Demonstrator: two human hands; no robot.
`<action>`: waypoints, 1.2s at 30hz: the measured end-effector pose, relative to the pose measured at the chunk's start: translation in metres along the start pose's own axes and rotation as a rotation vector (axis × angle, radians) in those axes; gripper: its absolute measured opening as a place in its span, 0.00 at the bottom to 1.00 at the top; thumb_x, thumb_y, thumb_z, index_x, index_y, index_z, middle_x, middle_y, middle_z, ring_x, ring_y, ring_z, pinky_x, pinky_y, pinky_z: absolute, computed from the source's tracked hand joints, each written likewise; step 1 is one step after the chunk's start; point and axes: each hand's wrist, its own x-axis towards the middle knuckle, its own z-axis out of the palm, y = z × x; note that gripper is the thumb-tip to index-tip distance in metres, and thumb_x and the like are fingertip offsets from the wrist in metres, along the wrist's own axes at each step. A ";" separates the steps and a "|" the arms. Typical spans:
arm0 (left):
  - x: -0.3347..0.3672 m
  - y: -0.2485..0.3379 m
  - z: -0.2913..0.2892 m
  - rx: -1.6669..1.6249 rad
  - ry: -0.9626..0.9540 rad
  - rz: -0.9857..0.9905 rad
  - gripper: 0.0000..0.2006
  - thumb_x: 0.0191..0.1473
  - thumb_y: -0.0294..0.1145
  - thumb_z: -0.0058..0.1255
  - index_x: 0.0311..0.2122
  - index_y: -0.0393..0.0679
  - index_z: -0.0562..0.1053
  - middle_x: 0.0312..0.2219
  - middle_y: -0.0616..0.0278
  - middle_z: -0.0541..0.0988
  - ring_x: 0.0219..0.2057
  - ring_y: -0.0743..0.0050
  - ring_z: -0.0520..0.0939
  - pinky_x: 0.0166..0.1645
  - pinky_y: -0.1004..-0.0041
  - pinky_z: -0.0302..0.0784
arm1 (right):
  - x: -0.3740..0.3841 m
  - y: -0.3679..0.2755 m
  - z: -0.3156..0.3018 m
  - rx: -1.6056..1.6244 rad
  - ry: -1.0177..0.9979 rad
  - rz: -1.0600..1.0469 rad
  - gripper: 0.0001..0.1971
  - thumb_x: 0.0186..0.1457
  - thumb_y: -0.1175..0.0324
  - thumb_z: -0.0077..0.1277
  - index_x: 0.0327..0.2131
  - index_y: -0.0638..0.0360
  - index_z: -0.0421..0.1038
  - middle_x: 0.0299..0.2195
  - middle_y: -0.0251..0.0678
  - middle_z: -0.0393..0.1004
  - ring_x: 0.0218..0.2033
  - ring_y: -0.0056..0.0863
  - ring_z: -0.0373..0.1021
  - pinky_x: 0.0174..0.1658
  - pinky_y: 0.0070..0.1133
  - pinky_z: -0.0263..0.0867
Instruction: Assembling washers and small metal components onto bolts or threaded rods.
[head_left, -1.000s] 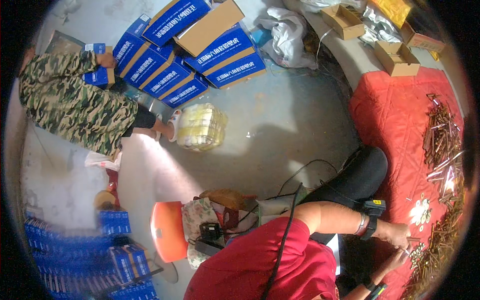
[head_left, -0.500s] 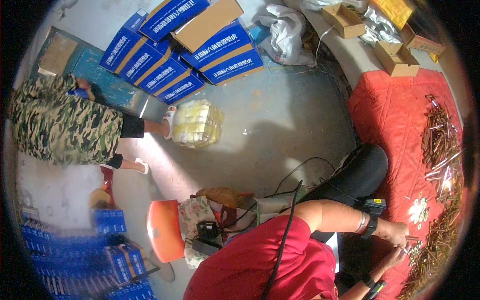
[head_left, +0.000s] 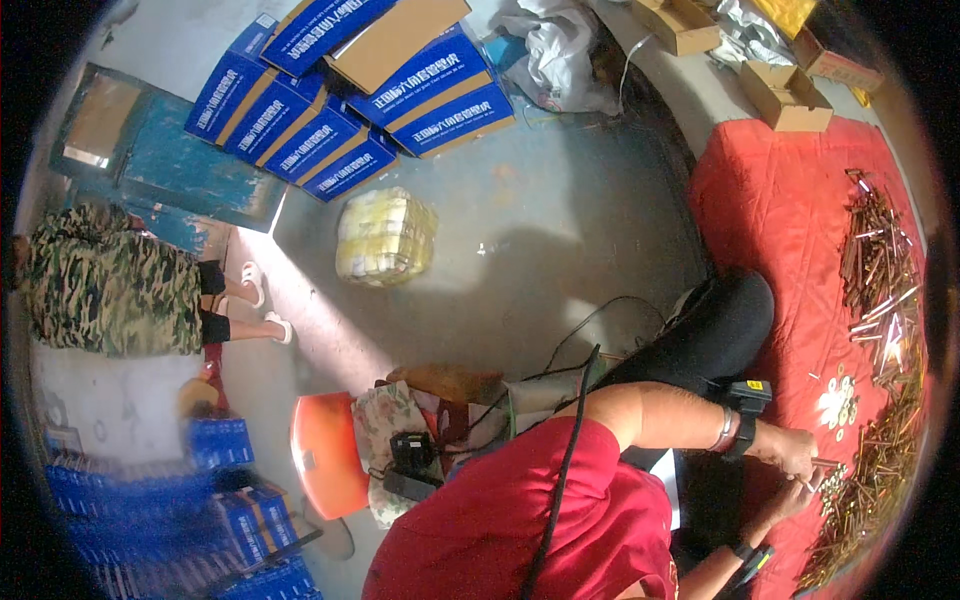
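Note:
My left hand (head_left: 793, 454), with a bracelet and a dark band at its wrist, is closed at the table's near edge. A short brown metal rod (head_left: 826, 462) sticks out from its fingertips. Just below it and almost touching, my right hand (head_left: 787, 498) has its fingers pinched together; a small pale glint shows at the tips, too small to name. Beside the fingers lies a cluster of small metal nuts (head_left: 830, 480). Farther along are pale ring-shaped washers (head_left: 838, 405). A long heap of brass-coloured metal rods (head_left: 880, 290) runs down the table's far side.
A red cloth (head_left: 770, 190) covers the table. Small cardboard boxes (head_left: 785, 95) stand at its upper end. Blue cartons (head_left: 320, 145) are stacked beyond a yellow-taped bundle (head_left: 385, 237) on the floor. A person in camouflage (head_left: 115, 280) stands at the left, near an orange chair (head_left: 325, 455).
The person in camouflage has stepped left, away from the taped bundle, where a foot was before. My hands stay close together beside the nuts. The whole view has shifted slightly.

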 end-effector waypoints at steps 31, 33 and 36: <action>0.007 -0.007 0.003 0.086 -0.045 0.022 0.13 0.37 0.35 0.54 0.29 0.39 0.77 0.20 0.57 0.78 0.22 0.69 0.78 0.28 0.69 0.72 | 0.002 -0.006 0.005 -0.040 0.034 -0.043 0.22 0.54 0.69 0.46 0.51 0.70 0.60 0.43 0.39 0.68 0.40 0.27 0.65 0.42 0.21 0.64; 0.007 -0.006 0.002 0.105 -0.042 0.007 0.12 0.37 0.35 0.54 0.28 0.39 0.76 0.19 0.57 0.78 0.22 0.68 0.78 0.28 0.69 0.72 | 0.003 -0.006 0.005 -0.057 0.041 -0.048 0.22 0.54 0.69 0.46 0.51 0.70 0.60 0.43 0.39 0.68 0.39 0.26 0.65 0.42 0.21 0.64; 0.007 -0.006 0.003 0.100 -0.042 0.015 0.12 0.37 0.35 0.53 0.27 0.38 0.76 0.19 0.57 0.78 0.22 0.68 0.78 0.28 0.69 0.72 | 0.002 -0.006 0.004 -0.083 0.047 -0.060 0.22 0.54 0.69 0.46 0.51 0.70 0.60 0.43 0.39 0.68 0.39 0.26 0.65 0.42 0.21 0.64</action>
